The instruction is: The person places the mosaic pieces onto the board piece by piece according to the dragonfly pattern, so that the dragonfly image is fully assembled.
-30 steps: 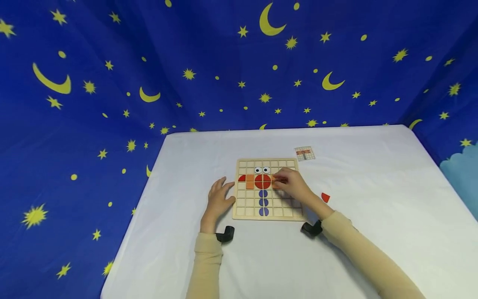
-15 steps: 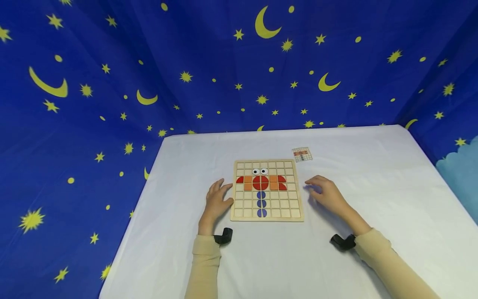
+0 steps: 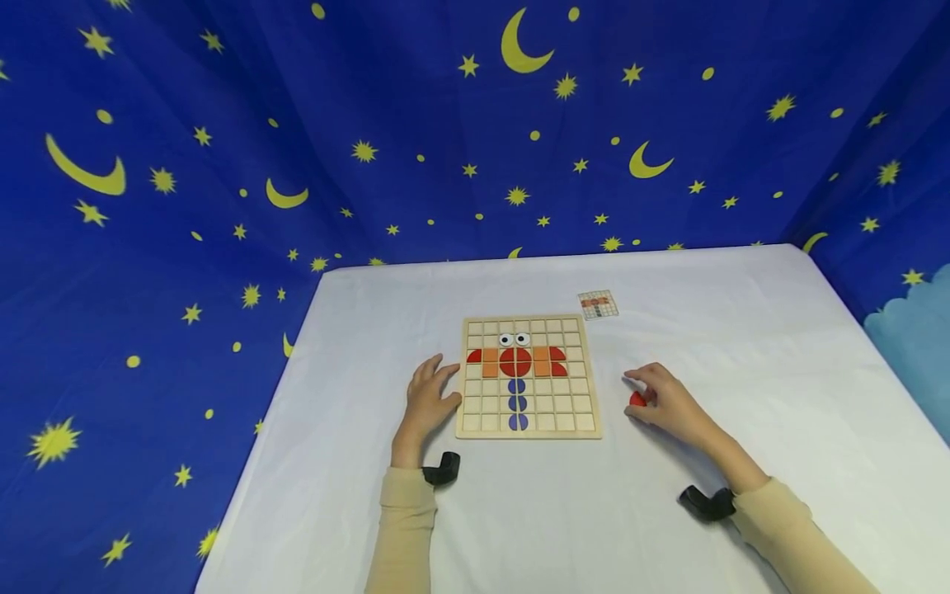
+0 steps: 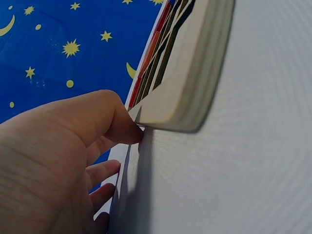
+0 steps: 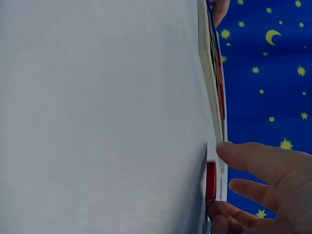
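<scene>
A red piece, which looks like the quarter-circle seen on the table earlier, lies between the thumb and fingers of my right hand, right of the board. In the right wrist view, a fingertip is at one end of the red piece, while the thumb stays apart from it. My left hand rests at the left edge of the wooden grid board, its thumb against the rim. Set in the board are two eye discs, a red circle, orange pieces, red quarter pieces and purple half-circles.
A small picture card with a similar pattern lies behind the board's right corner. White cloth covers the table. A blue star-printed curtain stands behind and beside it. Black wrist cameras sit on both wrists.
My right hand has left the board and moved right to the loose red piece. A red piece shows at the board's right side where the hand was. The left hand stays put.
</scene>
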Available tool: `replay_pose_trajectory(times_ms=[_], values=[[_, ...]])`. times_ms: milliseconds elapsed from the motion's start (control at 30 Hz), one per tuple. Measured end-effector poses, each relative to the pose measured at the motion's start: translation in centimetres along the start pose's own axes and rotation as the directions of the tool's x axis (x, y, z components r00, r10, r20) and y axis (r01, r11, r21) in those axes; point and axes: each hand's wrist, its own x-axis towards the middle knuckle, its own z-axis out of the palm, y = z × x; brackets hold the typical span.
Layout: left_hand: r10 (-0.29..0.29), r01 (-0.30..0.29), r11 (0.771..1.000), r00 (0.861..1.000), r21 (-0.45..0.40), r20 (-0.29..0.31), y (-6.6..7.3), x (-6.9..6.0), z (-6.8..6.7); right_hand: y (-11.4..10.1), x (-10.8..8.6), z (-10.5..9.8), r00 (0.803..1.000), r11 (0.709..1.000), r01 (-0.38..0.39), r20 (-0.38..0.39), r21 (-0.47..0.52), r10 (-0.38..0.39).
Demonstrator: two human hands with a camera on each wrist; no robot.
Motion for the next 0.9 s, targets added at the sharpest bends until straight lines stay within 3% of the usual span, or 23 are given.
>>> replay_pose_trajectory(times_ms=[133, 633, 900], values=[[-0.001, 0.001, 1.000, 1.000, 0.002, 0.000, 0.0, 0.0, 0.0, -0.3, -0.5, 0.1, 0.999, 1.000, 0.021, 0.031, 0.020, -0.021], [0.011, -0.011, 1.000, 1.000, 0.016, -0.004, 0.0, -0.1, 0.0, 0.7, -0.3, 1.1, 0.981, 0.991, 0.134, -0.143, 0.018, -0.130], [0.012, -0.012, 1.000, 1.000, 0.007, -0.009, 0.0, -0.1, 0.1, -1.0, 1.6, 1.3, 0.986, 0.988, 0.148, -0.087, 0.041, -0.144]])
